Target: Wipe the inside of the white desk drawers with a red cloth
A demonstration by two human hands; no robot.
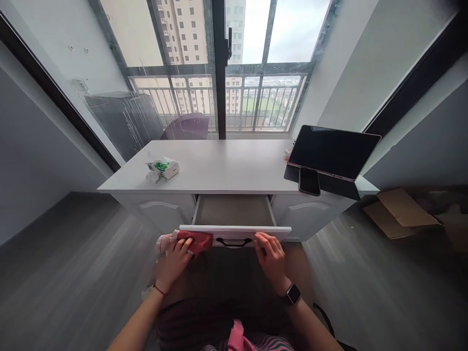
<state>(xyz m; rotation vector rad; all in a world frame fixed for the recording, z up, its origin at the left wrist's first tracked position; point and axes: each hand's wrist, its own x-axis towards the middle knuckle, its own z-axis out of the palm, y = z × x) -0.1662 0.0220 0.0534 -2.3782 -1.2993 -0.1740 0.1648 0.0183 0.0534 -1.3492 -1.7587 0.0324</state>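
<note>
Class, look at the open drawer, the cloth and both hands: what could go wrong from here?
1. The right hand rests on the front edge of the drawer; sliding it shut might pinch fingers.
2. The left hand presses a red cloth on the drawer front; it could slip off.

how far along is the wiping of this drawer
Done: the drawer is pulled open and looks empty. In hand: the left hand presses a red cloth on the left of the drawer front, and the right hand rests on its right. Left: the front right of the cloth, past the handle; whether the inside was wiped can't be told.
</note>
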